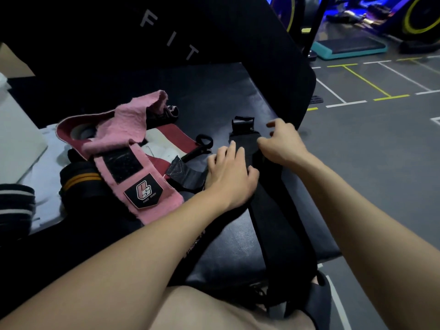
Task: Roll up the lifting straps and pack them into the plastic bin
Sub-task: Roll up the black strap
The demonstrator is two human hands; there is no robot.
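Observation:
A long black lifting strap (281,225) lies along the right side of the black padded bench (228,96) and runs down past its near edge. My left hand (229,173) rests flat on the strap with straight fingers. My right hand (279,145) hovers over the strap's far end, fingers loosely curled, and I cannot tell whether it pinches the fabric. A pink wrap (133,148) with a black logo patch lies in a heap to the left. A rolled black wrap with orange stripes (81,181) sits beside it.
A white lid or bin edge (16,139) stands at the far left, with a black-and-white striped roll (14,203) near it. The bench's upright black backrest (166,29) rises behind. Grey gym floor with painted lines (371,91) lies to the right.

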